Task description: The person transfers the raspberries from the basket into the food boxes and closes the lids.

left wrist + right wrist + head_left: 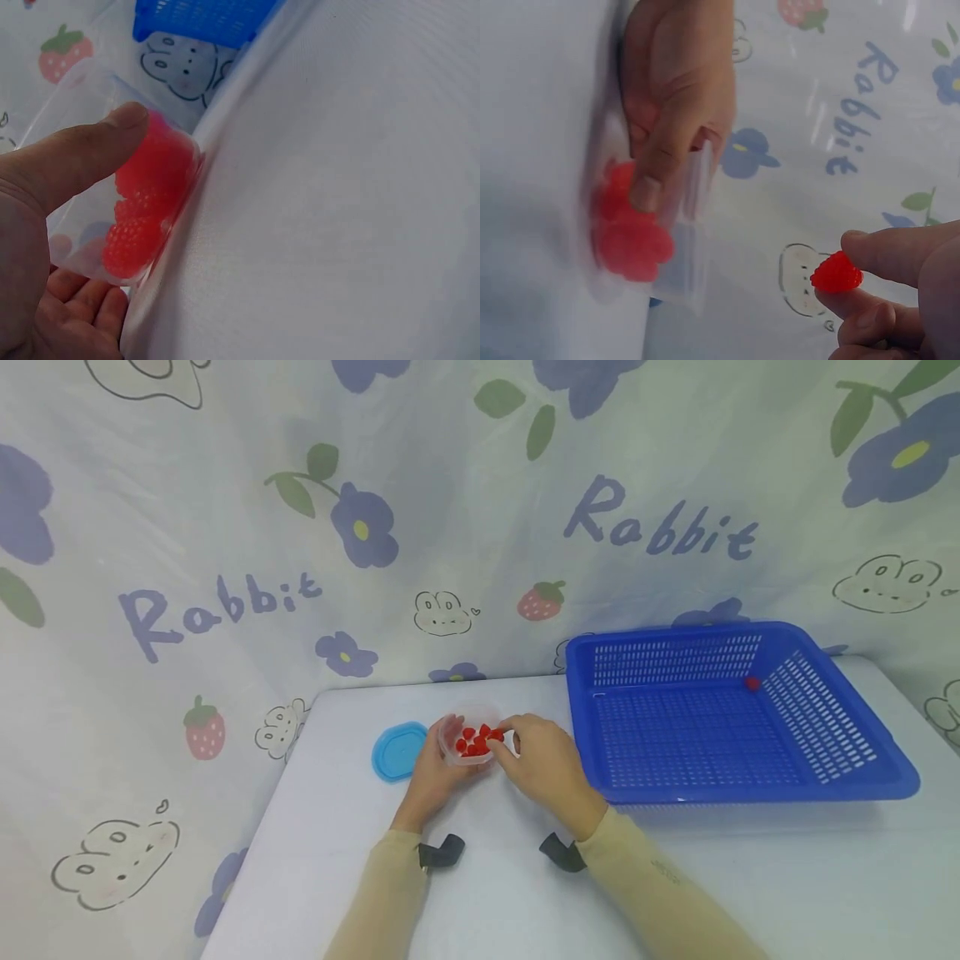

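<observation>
My left hand (432,785) grips a small clear plastic container (82,97) by its side, thumb on the near wall. Several red toy raspberries (472,745) lie inside it; through the wall in the left wrist view they are bunched toward the bottom. Above the container's right rim, my right hand (547,764) pinches a single raspberry (836,272) between thumb and fingertip. In the right wrist view this raspberry is apart from the container. Just left of the container, a light-blue lid (400,752) lies flat on the table, close to the left hand.
A large blue plastic basket (697,743) with slotted walls stands to the right, and one red raspberry (753,683) sits in its far right corner. The table (495,893) has a white cover. Behind it hangs a printed cloth (450,510). Dark wrist straps show at both sleeves.
</observation>
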Tool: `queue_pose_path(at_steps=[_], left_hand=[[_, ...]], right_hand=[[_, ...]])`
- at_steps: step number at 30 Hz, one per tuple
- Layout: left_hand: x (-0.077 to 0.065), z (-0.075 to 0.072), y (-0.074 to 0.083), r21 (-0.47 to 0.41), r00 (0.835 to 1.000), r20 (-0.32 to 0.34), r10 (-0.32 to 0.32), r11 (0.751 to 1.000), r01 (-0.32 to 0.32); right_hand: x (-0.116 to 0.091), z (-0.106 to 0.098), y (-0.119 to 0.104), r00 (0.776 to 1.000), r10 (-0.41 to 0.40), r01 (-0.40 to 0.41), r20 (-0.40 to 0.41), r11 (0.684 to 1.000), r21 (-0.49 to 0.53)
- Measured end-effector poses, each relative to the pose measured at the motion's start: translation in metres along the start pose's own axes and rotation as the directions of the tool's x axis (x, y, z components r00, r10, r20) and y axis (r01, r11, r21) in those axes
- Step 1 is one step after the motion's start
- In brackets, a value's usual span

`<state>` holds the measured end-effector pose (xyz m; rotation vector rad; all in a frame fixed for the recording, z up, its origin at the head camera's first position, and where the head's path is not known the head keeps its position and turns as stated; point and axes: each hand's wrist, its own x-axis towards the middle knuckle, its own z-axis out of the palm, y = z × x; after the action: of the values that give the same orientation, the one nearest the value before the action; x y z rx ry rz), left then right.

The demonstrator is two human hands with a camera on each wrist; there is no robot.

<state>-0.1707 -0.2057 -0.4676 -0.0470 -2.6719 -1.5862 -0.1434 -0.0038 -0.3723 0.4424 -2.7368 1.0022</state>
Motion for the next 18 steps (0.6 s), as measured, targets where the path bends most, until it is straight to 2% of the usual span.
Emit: queue_pose_path(at_steps=[12, 16, 18], left_hand=[[0.000, 0.000, -0.002, -0.009, 1.000, 0.000, -0.004, 1.000, 0.004], [-0.007, -0.006, 0.018, -0.018, 0.999, 0.033, 0.016, 1.000, -0.016], [-0.007, -0.007, 0.020, -0.034, 0.999, 0.048, 0.024, 0.999, -0.023]], right_hand=[[0.015, 0.039, 0.002, 1.000, 0.015, -0.015, 0.010, 1.000, -0.006], [0.019, 0.047, 0.001, 1.000, 0.014, -0.014, 0.024, 1.000, -0.006], [0.022, 0.049, 0.001, 1.000, 0.008, -0.007, 0.026, 1.000, -0.014]])
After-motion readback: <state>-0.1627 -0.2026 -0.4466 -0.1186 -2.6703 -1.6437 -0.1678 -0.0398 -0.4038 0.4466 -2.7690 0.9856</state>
